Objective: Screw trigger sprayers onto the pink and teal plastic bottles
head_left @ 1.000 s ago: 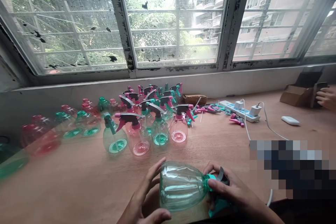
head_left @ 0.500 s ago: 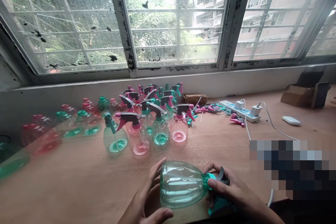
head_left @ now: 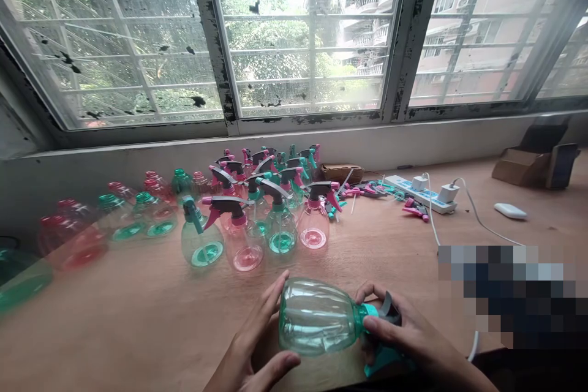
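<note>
A clear green spray bottle [head_left: 316, 317] lies on its side in the air above the near part of the table, its base to the left. My left hand [head_left: 257, 340] cups the base end, fingers behind and thumb below in front. At the neck, my right hand [head_left: 404, 324] pinches the teal collar [head_left: 369, 310] between thumb and fingers. The sprayer's dark grey trigger [head_left: 391, 308] sticks up by this hand, and part of its teal head [head_left: 383, 358] shows below; the palm hides the rest.
Several pink and green bottles with sprayers [head_left: 247, 251] stand beyond my hands. Sprayerless bottles [head_left: 155, 220] are at the left. Loose sprayer heads [head_left: 367, 188] lie near a white power strip [head_left: 425, 196] with cables. At the right are a white mouse-like object [head_left: 509, 211] and a cardboard box [head_left: 519, 165].
The bottle's base end has turned and risen slightly, and my left fingers have shifted a little upward with it. My right hand keeps its pinch on the collar.
</note>
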Available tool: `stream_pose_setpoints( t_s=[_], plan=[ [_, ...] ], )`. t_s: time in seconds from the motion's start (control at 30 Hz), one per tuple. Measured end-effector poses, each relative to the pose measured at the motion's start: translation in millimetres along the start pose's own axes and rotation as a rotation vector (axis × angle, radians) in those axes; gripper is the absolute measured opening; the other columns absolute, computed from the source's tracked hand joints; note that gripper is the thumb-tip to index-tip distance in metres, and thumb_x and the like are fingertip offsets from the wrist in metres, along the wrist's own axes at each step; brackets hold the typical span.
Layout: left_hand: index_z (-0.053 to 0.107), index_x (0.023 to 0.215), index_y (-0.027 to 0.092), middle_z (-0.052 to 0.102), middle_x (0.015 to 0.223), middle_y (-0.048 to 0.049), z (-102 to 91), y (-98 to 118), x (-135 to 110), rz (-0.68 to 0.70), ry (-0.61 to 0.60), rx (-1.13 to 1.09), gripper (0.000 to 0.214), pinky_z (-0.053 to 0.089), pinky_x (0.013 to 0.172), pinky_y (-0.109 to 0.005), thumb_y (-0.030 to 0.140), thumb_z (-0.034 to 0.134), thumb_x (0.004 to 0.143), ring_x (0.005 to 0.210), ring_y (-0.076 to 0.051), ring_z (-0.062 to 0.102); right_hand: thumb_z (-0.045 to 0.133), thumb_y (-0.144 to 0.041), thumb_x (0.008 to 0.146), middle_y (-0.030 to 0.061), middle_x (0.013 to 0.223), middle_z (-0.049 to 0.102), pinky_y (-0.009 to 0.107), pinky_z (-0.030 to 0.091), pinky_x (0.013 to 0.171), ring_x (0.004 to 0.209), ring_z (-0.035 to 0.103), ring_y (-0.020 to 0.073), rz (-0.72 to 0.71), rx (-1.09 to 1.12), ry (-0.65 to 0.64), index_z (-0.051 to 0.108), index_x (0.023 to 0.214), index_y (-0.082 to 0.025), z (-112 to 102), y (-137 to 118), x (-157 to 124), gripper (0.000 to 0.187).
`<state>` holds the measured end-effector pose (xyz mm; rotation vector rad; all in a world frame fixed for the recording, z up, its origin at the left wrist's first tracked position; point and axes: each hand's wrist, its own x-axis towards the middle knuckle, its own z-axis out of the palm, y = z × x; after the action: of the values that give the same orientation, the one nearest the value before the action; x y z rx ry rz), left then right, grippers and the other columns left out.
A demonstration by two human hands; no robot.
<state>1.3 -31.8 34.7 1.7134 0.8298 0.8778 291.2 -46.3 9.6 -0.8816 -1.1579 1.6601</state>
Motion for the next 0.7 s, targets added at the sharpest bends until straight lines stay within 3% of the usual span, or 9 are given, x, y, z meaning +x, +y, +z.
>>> stream_pose_setpoints(
  t_s=[0.07, 0.27, 0.4, 0.5, 0.63, 0.7],
  plan=[
    [0.037, 0.153, 0.045, 0.031, 0.168, 0.0061, -0.7, -4, 0, 0.007, 0.006, 0.025, 0.066, 0.028, 0.126, -0.045, 0.046, 0.066, 0.094, 0.155, -0.032, 0.026, 0.081, -0.047, 0.081, 0.0006, 0.071, 0.077, 0.027, 0.057, 0.058, 0.06, 0.073, 0.0174, 0.013, 0.011, 0.012, 0.054, 0.101, -0.02, 0, 0, 0, 0.043],
    [0.035, 0.153, 0.047, 0.036, 0.166, 0.0047, 3.0, -8, -5, -0.015, 0.018, -0.052, 0.063, 0.027, 0.127, -0.046, 0.045, 0.064, 0.096, 0.149, -0.031, 0.039, 0.078, -0.048, 0.083, 0.0021, 0.071, 0.079, 0.029, 0.057, 0.059, 0.06, 0.074, 0.0192, -0.012, 0.001, 0.013, 0.055, 0.099, -0.02, -1, 1, 1, 0.04],
    [0.035, 0.154, 0.043, 0.035, 0.167, -0.0011, 4.9, -6, -7, -0.028, 0.017, -0.182, 0.074, 0.036, 0.122, -0.044, 0.05, 0.071, 0.09, 0.15, -0.034, 0.037, 0.081, -0.047, 0.081, 0.0026, 0.07, 0.079, 0.028, 0.056, 0.06, 0.06, 0.074, 0.0182, -0.011, -0.017, -0.002, 0.055, 0.094, -0.02, 0, 2, 1, 0.039],
    [0.046, 0.15, 0.036, 0.037, 0.165, -0.0035, 9.8, -1, -6, -0.016, 0.106, -0.207, 0.073, 0.039, 0.12, -0.043, 0.058, 0.071, 0.086, 0.152, -0.037, 0.032, 0.081, -0.047, 0.08, 0.0028, 0.072, 0.078, 0.028, 0.057, 0.061, 0.065, 0.074, 0.0197, -0.044, -0.083, 0.019, 0.057, 0.09, -0.02, 4, 1, 0, 0.038],
    [0.057, 0.14, 0.037, 0.053, 0.155, -0.0042, 19.3, 32, 2, 0.007, 0.304, -0.293, 0.065, 0.04, 0.117, -0.048, 0.067, 0.067, 0.083, 0.147, -0.04, 0.04, 0.077, -0.044, 0.084, 0.001, 0.074, 0.073, 0.024, 0.053, 0.054, 0.063, 0.069, 0.018, -0.305, -0.421, 0.097, 0.064, 0.091, -0.021, 13, -14, -4, 0.028],
    [0.065, 0.123, 0.034, 0.059, 0.149, -0.006, 21.5, 59, 9, -0.009, 0.38, -0.44, 0.064, 0.053, 0.101, -0.049, 0.078, 0.063, 0.076, 0.134, -0.043, 0.053, 0.081, -0.038, 0.081, -0.0005, 0.071, 0.073, 0.022, 0.049, 0.048, 0.055, 0.066, 0.0161, -0.548, -0.677, 0.166, 0.067, 0.094, -0.023, 20, -30, -9, 0.024]
  ],
)
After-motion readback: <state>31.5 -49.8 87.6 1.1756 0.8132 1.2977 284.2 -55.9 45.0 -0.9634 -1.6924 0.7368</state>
